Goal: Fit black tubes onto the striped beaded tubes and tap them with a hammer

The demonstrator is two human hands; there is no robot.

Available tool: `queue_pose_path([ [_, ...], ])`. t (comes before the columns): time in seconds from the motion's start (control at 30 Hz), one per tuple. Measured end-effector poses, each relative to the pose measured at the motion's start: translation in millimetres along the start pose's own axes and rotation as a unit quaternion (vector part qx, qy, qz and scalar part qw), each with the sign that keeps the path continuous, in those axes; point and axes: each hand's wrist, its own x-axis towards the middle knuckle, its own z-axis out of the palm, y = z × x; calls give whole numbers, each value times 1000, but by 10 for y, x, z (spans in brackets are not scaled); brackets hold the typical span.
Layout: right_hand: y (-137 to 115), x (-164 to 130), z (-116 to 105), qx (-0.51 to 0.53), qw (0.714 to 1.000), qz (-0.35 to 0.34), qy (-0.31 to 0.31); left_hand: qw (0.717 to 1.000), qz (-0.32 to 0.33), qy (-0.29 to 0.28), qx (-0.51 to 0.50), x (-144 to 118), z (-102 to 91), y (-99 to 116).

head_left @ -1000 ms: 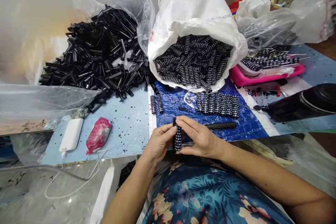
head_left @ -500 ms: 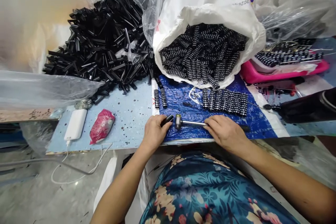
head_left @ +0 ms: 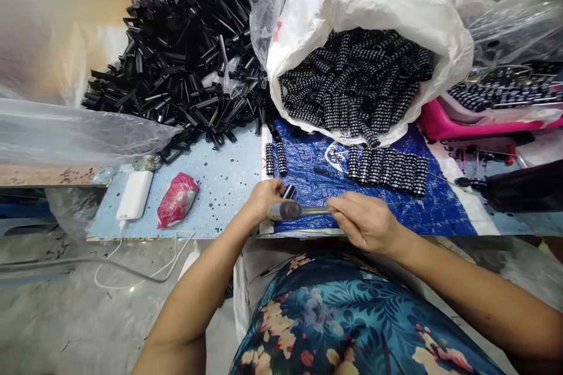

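My right hand (head_left: 363, 220) is closed round the handle of a small hammer (head_left: 285, 211), whose blurred head is raised over the table's front edge. Behind the hammer head, my left hand (head_left: 263, 196) grips a short black tube (head_left: 288, 191), and part of that hand is covered by the hammer. Two patterned black-and-white rollers (head_left: 275, 158) lie just beyond my left hand. A neat row of similar rollers (head_left: 387, 170) lies on the blue plastic sheet (head_left: 316, 187) beyond my right hand.
A heap of black tubes (head_left: 185, 64) covers the back left. At the back, a white sack (head_left: 303, 64) lies open, full of patterned rollers. A pink tray (head_left: 444, 126) stands to the right. A white power bank (head_left: 134, 196) and a red wrapped bundle (head_left: 177, 199) sit at left.
The hammer has come up off the sheet and swung left, its head now in front of my left hand. The camera view has shifted slightly.
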Motion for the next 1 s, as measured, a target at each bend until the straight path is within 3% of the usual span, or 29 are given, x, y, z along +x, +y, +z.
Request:
queue_pose_path([
  [0.17,-32,-46,111,-84,990,-30,-108,1000,-8,12,1,58,61,59],
  [0.27,75,-161,89,-90,991,-34,-92,998,12,42,42,-55,2,107],
  [0.33,186,-278,13,-99,992,-35,-71,998,36,36,47,-269,-169,67],
  [0.4,288,-383,-75,-125,990,-24,-66,996,49,-39,59,-570,-425,-60],
  [0.47,352,-404,-129,-133,988,-10,-72,979,-14,-178,101,-875,-687,-236],
  [0.5,368,-360,-131,-122,990,-5,-72,968,-59,-215,117,-1000,-789,-316],
  [0.6,408,18,-7,-43,997,5,-60,964,-101,-240,49,-1197,-902,-422],
  [0.7,534,614,261,23,996,38,-76,974,-44,-176,-132,-1116,-788,-298],
  [0.8,742,1119,531,49,981,95,-163,982,5,-19,-190,-788,-704,-80],
  [0.9,901,1366,695,48,966,117,-224,985,8,119,-123,-250,-799,116],
  [1.0,936,1386,730,40,969,122,-210,972,-13,208,109,393,-958,287],
])
